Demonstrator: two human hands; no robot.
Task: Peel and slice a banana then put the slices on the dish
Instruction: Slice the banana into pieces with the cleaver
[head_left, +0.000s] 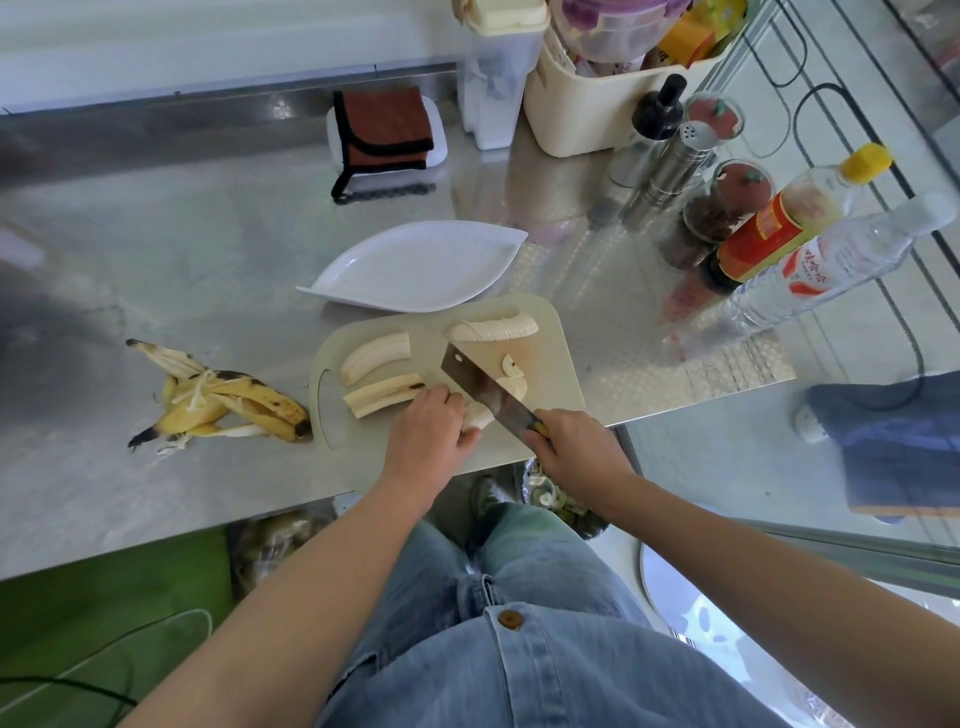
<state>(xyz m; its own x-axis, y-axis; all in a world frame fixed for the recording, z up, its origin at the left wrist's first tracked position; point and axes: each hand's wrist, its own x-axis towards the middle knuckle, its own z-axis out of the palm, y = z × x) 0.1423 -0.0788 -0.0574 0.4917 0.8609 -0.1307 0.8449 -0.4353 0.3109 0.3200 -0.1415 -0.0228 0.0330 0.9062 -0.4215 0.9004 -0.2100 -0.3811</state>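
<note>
Fingers of left hand curled over banana piece, right hand fingers clenching knife handle

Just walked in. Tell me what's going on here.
A person is slicing a peeled banana on the cutting board. The left hand holds a banana piece while the right hand grips the knife cutting it. A few slices lie by the blade, three long pieces wait, the peel lies left of the board, and the dish is empty.
</note>
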